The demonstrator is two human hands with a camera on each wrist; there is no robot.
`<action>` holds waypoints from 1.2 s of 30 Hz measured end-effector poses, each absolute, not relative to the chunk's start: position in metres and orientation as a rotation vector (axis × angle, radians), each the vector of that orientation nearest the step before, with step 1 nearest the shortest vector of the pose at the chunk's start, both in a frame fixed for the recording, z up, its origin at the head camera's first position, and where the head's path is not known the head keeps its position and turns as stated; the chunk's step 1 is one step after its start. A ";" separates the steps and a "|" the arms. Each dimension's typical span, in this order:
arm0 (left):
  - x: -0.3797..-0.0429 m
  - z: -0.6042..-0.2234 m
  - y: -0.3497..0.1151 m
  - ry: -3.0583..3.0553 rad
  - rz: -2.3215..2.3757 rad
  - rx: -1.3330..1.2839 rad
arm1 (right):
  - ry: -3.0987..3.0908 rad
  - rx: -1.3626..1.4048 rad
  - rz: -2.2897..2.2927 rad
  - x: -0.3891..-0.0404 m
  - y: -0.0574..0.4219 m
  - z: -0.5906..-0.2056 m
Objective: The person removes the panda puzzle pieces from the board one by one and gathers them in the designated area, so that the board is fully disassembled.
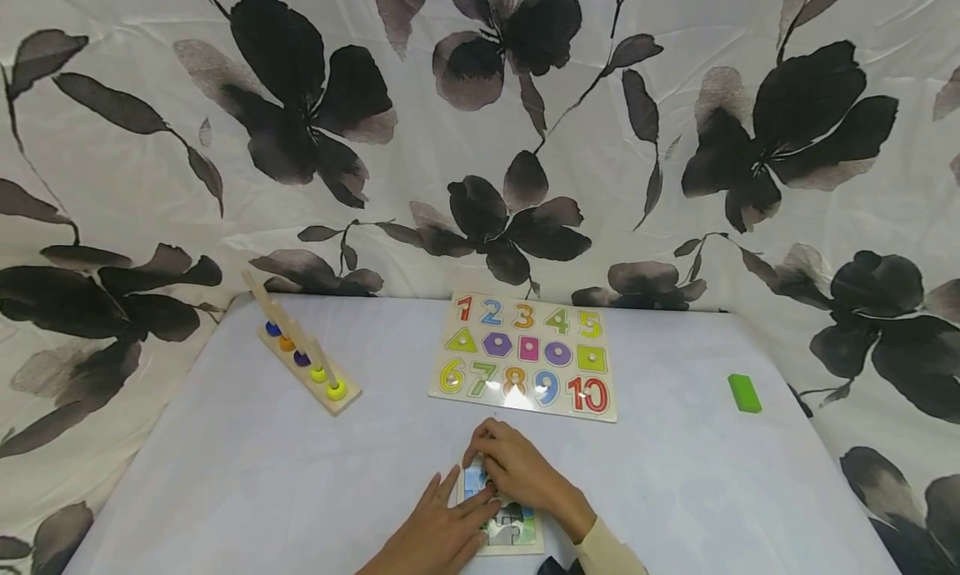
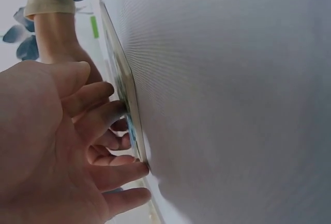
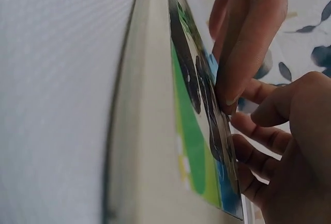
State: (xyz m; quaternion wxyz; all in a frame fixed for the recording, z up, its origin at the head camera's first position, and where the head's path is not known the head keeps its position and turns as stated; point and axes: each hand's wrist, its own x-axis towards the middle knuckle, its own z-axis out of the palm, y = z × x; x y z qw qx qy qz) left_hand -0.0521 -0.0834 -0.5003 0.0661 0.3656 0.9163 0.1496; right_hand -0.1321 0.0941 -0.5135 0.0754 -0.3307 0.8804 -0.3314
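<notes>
A small jigsaw puzzle (image 1: 513,535) in a pale wooden frame (image 1: 525,550) lies at the table's front, with blue sky and green in its picture. My left hand (image 1: 448,521) spreads across its left side, fingers fairly straight and fingertips on the picture. From the right, my right hand (image 1: 521,467) reaches over the upper part with bent fingers, their tips at the top left corner. In the right wrist view, the bent fingers of my right hand (image 3: 305,131) sit close beside the puzzle's face (image 3: 194,115); I cannot tell whether they pinch a piece.
Behind the puzzle lies a number and shape board (image 1: 517,356). A wooden peg stand (image 1: 307,362) with coloured rings is at the left, and a green block (image 1: 745,393) at the right. A flower-patterned cloth (image 1: 480,142) hangs behind the white table (image 1: 300,475).
</notes>
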 end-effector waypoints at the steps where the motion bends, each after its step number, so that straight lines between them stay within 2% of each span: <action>1: -0.052 -0.500 -0.083 2.768 0.449 1.112 | 2.638 -0.989 -0.999 -0.132 0.094 -0.514; 25: -0.050 -0.501 -0.085 2.781 0.364 1.111 | 2.390 -0.824 -1.278 -0.128 0.107 -0.514; 36: -0.049 -0.504 -0.087 2.799 0.363 1.169 | 2.326 -0.882 -1.312 -0.131 0.109 -0.511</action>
